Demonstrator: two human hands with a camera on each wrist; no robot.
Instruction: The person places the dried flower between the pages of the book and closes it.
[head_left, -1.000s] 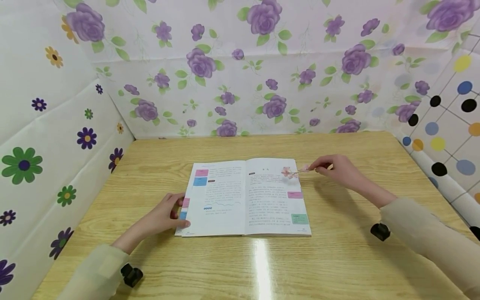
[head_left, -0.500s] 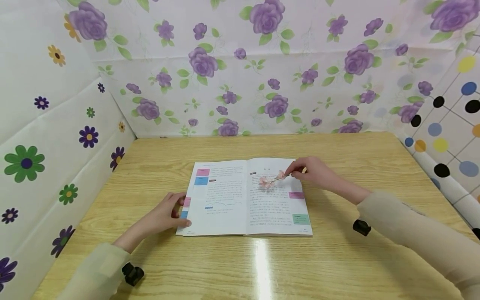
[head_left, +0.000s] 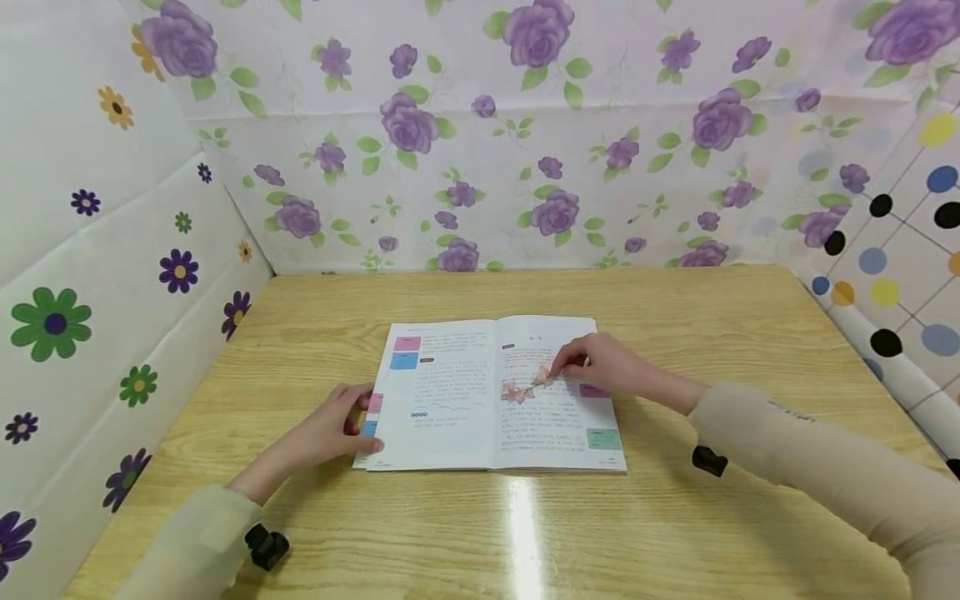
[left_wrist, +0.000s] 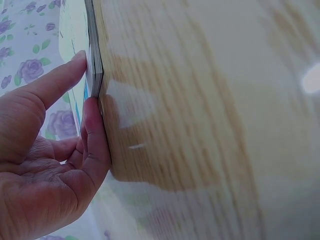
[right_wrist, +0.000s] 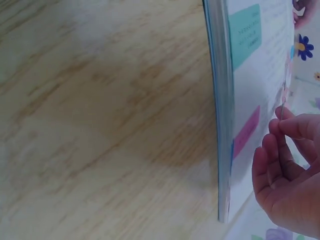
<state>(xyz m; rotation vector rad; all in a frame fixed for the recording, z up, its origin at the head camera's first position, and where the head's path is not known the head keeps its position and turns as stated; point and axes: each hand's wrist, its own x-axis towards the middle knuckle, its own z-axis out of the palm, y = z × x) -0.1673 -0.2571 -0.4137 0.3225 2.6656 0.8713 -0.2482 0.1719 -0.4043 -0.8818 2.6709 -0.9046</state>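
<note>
An open book (head_left: 442,433) lies on the table, printed pages up. At its left edge my left hand (head_left: 326,429) has the thumb on the page margin; in the left wrist view the fingers (left_wrist: 92,132) curl against the edge of the book (left_wrist: 92,55). Over the right page, my right hand (head_left: 600,364) pinches the thin stem of a pink flower sprig (head_left: 517,390) between thumb and fingertips. Its blossoms point left, overlapping the printed text toward the spine. In the right wrist view, the sprig is mostly edge-on beyond my right hand (right_wrist: 292,165).
The wooden table (head_left: 420,533) extends around the book on all sides. A purple-flowered cloth (head_left: 465,167) hangs behind it, with patterned side panels left and right. Black wrist devices, one of them a camera (head_left: 266,547), sit at both sleeves.
My right hand has carried the flower sprig leftward and toward me, from the book's right edge to the middle of the right page. My left hand has stayed at the left edge.
</note>
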